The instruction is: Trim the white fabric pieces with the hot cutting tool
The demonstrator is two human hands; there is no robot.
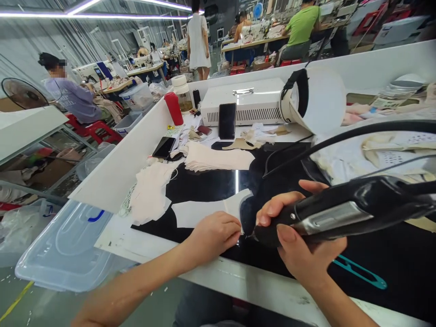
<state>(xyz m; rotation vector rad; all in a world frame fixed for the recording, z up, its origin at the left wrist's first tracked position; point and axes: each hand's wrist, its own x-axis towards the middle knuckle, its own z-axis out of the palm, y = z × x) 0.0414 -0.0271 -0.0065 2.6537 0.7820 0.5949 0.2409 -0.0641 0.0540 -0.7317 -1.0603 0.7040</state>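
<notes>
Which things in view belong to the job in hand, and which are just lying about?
In the job:
black tool, in the right hand
white piece, at the left hand
black sheet beneath it
pale stacks, probably

Lying about, apparently:
red cup
jar
upright phone
flat phone

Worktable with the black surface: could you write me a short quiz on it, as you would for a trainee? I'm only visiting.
1. What does the right hand hold?
A) a phone
B) a black handheld tool
C) a fan

2. True or false: the left hand is at the near right end of a pale flat piece lying on the black surface.

3. Fill in: in the picture, the red tumbler is to the ____ of the white vented box.

Key: 1. B; 2. True; 3. left
</notes>
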